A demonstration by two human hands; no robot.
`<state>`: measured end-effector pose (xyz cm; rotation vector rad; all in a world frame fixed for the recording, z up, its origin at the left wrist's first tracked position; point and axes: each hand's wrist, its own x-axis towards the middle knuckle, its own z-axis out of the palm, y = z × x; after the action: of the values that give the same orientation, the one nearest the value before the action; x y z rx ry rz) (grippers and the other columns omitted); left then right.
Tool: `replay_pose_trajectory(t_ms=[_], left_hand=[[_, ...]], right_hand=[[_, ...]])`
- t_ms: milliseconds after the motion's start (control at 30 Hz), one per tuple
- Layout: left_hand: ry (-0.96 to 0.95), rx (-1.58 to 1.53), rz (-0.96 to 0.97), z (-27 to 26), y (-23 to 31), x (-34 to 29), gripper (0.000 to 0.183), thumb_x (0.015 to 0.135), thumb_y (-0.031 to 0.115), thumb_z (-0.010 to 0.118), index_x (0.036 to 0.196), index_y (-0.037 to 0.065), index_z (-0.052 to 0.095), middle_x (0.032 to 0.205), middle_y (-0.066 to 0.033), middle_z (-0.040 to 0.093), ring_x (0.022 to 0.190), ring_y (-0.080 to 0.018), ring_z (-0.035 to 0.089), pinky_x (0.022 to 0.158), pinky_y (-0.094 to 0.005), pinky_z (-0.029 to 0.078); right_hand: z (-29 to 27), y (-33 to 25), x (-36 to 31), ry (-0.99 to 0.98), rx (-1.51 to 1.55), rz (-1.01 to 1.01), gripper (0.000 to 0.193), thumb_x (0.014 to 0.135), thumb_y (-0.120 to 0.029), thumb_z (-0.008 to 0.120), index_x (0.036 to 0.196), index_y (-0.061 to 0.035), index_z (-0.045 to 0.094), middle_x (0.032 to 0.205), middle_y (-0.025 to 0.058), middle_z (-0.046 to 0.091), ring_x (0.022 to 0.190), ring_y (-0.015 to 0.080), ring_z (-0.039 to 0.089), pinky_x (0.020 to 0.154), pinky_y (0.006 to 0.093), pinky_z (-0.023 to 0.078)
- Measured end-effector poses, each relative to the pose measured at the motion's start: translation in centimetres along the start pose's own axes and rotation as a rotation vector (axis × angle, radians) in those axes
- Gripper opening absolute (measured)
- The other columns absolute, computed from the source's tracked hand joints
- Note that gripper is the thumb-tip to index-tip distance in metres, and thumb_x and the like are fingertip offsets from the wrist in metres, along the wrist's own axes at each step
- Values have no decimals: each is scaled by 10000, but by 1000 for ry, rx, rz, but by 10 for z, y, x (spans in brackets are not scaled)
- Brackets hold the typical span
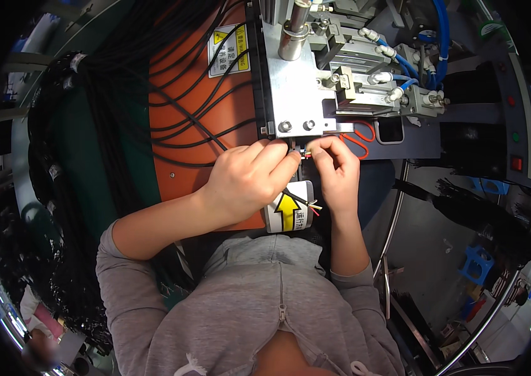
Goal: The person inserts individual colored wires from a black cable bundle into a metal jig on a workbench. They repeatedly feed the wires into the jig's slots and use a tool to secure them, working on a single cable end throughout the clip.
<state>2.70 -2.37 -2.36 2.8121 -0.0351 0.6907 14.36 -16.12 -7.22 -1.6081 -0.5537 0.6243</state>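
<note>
My left hand [247, 175] is closed, its fingertips pinched at the front edge of the silver machine block [294, 94]. A black cable [293, 195] comes out from under it, with thin red, yellow and white wire ends [315, 207] fanned out. Close beside it, my right hand [339, 172] pinches thin coloured wires [307, 153] between thumb and forefinger. The tips of both hands nearly meet there, and the fingers partly hide the wires. Below lies a white label with a yellow arrow [288, 213].
Black cables [196, 119] spread over the orange tabletop [181, 178] at the left. Red-handled scissors [366, 141] and a dark rectangular object [391, 131] lie right of the block. Pneumatic cylinders with blue hoses [403, 66] stand behind. A control panel [516, 144] is at the far right.
</note>
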Motion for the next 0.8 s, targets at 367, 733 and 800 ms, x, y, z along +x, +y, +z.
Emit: replay_pose_trajectory(t_ms=[367,733,800], left_hand=[[-186,121,-68,-19,12,-1,226,708,82,656,931,47,677,783,3,574,623,-108,591,496,-246,427],[96,23,74,-28,7,5,234,672,141,649,892,67,677,866,-13,608,722,-140,575,553,-253,427],[103,-89,91,-28,10,1,202,718,127,696,900,41,674,824,-39,629,683,-167,602,524,-257,435]], right_hand=[[1,-9,-1,129,-264,-314,110,705,39,678,800,0,637,816,102,652,778,222,618,706,299,485],[-16,-33,-10,-142,79,-598,215,677,23,776,861,-3,667,806,86,671,756,203,621,684,298,483],[-12,-42,-11,-82,51,-611,224,669,37,778,859,2,665,801,91,669,749,195,616,668,284,480]])
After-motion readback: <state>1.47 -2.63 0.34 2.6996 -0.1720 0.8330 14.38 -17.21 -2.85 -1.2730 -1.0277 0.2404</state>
